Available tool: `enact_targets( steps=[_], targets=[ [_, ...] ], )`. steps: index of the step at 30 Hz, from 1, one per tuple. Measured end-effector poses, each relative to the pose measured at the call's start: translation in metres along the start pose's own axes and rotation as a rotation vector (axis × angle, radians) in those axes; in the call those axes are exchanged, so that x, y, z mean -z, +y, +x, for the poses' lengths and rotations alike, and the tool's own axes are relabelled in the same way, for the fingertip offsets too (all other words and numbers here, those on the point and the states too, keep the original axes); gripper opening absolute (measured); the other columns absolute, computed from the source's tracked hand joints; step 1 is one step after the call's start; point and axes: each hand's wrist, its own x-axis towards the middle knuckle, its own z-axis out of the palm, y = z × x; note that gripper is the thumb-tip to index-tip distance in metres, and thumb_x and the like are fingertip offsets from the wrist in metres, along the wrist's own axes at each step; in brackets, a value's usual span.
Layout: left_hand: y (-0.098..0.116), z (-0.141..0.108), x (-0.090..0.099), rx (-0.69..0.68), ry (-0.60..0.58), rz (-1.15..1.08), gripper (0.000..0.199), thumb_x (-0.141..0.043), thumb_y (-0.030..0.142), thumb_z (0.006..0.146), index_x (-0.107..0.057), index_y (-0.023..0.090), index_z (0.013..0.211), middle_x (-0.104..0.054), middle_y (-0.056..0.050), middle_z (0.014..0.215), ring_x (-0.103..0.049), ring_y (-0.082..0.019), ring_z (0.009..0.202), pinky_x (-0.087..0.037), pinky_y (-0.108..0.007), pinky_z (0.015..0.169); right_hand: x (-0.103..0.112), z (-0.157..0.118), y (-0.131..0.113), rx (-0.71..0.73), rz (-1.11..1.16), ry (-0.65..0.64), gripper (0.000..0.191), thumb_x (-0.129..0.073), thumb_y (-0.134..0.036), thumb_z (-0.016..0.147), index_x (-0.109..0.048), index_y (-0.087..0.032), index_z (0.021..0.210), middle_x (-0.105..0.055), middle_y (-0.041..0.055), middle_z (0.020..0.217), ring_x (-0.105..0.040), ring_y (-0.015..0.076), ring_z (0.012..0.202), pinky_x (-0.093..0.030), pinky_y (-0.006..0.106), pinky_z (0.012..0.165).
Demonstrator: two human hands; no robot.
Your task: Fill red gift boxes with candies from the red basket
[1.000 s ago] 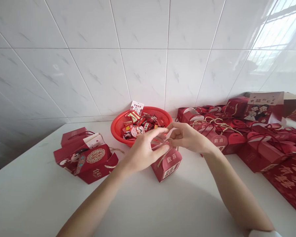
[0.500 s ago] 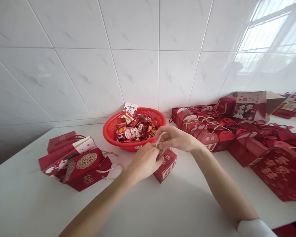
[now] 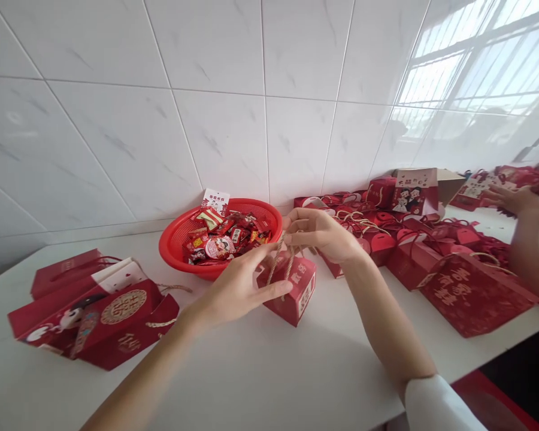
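Note:
A small red gift box (image 3: 291, 299) with a twisted rope handle (image 3: 276, 263) stands on the white table in front of me. My right hand (image 3: 317, 233) pinches the top of the rope above the box. At the box's left side is my left hand (image 3: 238, 284), its thumb stretched across the front and the index finger reaching up beside the rope; the thumb and index finger are apart. Just behind, a red plastic basket (image 3: 168, 254) holds small wrapped sweets (image 3: 220, 245) and a white printed card (image 3: 216, 200).
Several red gift bags (image 3: 126, 323) lean together at the left. Many red boxes (image 3: 377, 239) crowd the right, with a larger red bag (image 3: 471, 293) in front. Another person's hand (image 3: 514, 200) reaches in at the far right. A tiled wall (image 3: 233, 131) bounds the back.
My view has turned right. My left hand's fingers have spread from the rope and shifted to the box's side. The rope now stands upright under my right hand. Another person's hand has appeared.

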Motion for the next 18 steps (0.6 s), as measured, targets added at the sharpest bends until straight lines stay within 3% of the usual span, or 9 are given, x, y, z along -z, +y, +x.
enact_targets(
  steps=[2,6,10,13,18],
  targets=[
    [0.006,-0.005,0.007,-0.083,0.087,-0.061,0.057,-0.065,0.051,0.089,-0.05,0.028,0.139,-0.066,-0.005,0.128,-0.06,-0.025,0.121,-0.051,-0.035,0.099,0.009,-0.013,-0.013,0.096,-0.042,0.085,0.02,-0.078,-0.022,0.075,-0.063,-0.017,0.087,-0.067,-0.0008,0.069,-0.065,0.0132,0.06,-0.05,0.025,0.058],
    [0.011,-0.01,0.015,-0.165,0.248,-0.09,0.034,-0.064,0.044,0.092,-0.062,0.026,0.12,-0.071,-0.002,0.113,-0.066,-0.02,0.11,-0.053,-0.031,0.097,0.028,-0.046,-0.038,0.253,-0.125,0.351,0.019,-0.08,-0.023,0.074,-0.064,-0.017,0.082,-0.067,-0.0002,0.07,-0.063,0.0116,0.059,-0.051,0.025,0.057],
    [0.008,-0.008,0.018,-0.174,0.249,-0.04,0.026,-0.064,0.042,0.092,-0.067,0.025,0.111,-0.074,0.0,0.104,-0.069,-0.018,0.1,-0.055,-0.028,0.092,0.051,-0.077,-0.049,0.313,-0.196,0.609,0.019,-0.083,-0.023,0.069,-0.066,-0.019,0.076,-0.065,-0.0009,0.067,-0.061,0.0107,0.056,-0.05,0.024,0.053],
    [0.008,-0.005,0.018,-0.187,0.217,0.007,0.024,-0.062,0.043,0.092,-0.07,0.024,0.105,-0.075,-0.001,0.104,-0.07,-0.018,0.099,-0.056,-0.028,0.091,0.077,-0.096,-0.039,0.256,-0.254,0.741,0.021,-0.085,-0.026,0.066,-0.067,-0.02,0.076,-0.065,-0.0001,0.068,-0.061,0.0116,0.057,-0.051,0.025,0.054],
    [0.011,-0.003,0.016,-0.219,0.17,0.066,0.021,-0.06,0.041,0.092,-0.072,0.025,0.098,-0.075,0.001,0.097,-0.07,-0.017,0.092,-0.056,-0.026,0.086,0.121,-0.113,0.003,0.07,-0.289,0.894,0.028,-0.087,-0.033,0.057,-0.066,-0.019,0.071,-0.066,0.0012,0.062,-0.06,0.013,0.055,-0.048,0.025,0.052]
  ],
)
